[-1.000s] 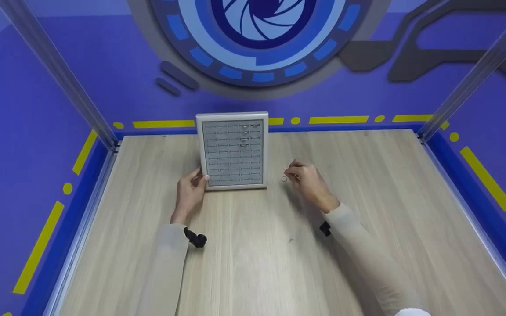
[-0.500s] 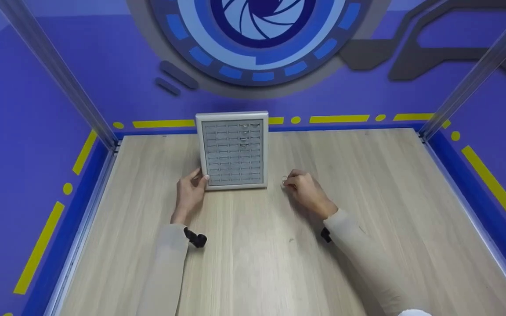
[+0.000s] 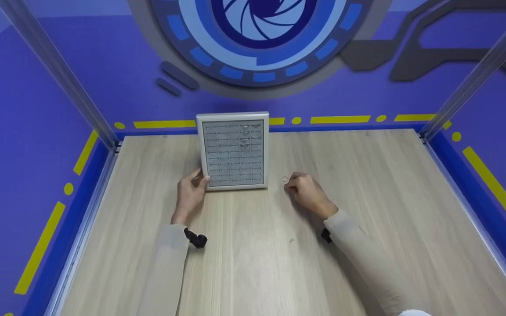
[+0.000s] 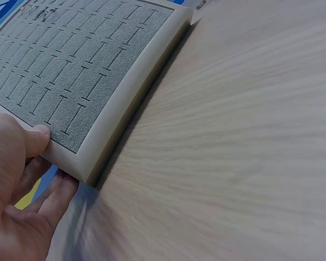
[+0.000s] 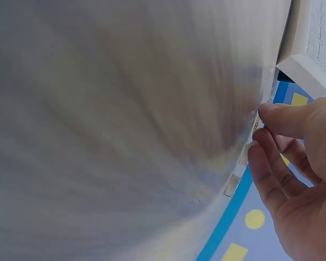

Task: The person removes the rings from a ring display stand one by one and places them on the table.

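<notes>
A white-framed ring display tray point(image 3: 234, 175) with a grey slotted pad stands leaning back on the table. Several rings point(image 3: 244, 140) sit in its upper right slots. My left hand point(image 3: 189, 193) grips the lower left side of the tray. In the left wrist view, the thumb point(image 4: 39, 137) lies on the front of the frame, with other fingers behind and beneath. To the right of the tray, my right hand point(image 3: 308, 191) pinches a small thin ring point(image 3: 285, 179), which shows just above the fingertips. In the right wrist view, only a gold glint shows by the thumb and forefinger.
The wooden table point(image 3: 244, 263) has a small mark or bit point(image 3: 291, 240) near its middle. A blue-purple printed wall point(image 3: 345, 96) rises behind the tray, with metal posts point(image 3: 468, 79) at the corners. Black wrist cameras point(image 3: 196, 239) sit at the sleeves.
My right hand has come down towards the near edge. The ring showed below its fingertips before and now shows above them. The left hand and tray have stayed put.
</notes>
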Demonstrator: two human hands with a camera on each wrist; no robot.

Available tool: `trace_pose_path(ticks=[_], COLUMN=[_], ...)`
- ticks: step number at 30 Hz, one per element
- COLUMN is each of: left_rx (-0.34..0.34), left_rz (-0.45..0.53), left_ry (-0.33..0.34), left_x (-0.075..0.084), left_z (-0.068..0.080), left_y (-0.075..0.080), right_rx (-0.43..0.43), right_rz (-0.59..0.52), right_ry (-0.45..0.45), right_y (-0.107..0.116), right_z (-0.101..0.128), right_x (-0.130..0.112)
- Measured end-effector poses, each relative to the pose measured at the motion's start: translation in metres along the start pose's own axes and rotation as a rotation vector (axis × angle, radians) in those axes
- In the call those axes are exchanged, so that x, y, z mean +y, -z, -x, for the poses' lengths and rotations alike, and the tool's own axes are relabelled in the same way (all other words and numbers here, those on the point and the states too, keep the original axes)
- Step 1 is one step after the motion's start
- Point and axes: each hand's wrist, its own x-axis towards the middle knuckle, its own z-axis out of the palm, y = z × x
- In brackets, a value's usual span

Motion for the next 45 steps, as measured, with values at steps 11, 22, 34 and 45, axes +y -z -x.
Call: trace_pose_path(ticks=[11,22,34,45], left_rx=[0.004,0.002,0.009,-0.012], left_rz=[0.014,0.0,0.005,-0.011], left_ry=[-0.018,-0.014,-0.017,-0.007], left_x=[0.002,0.002,0.001,0.002], left_z=[0.001,0.002,0.002,0.002], left_y=[-0.002,-0.001,-0.001,0.0], right_rx=[-0.013,-0.025,0.061,0.157], right_rz=[0.024,0.023,-0.027,-0.092], right_ry=[0.037,0.025,0.002,0.002], right_y=[0.0,-0.001,0.019,0.042], right_z=[0.001,-0.001,-0.021,-0.053], right_x=[0.001,-0.001,-0.013,-0.031])
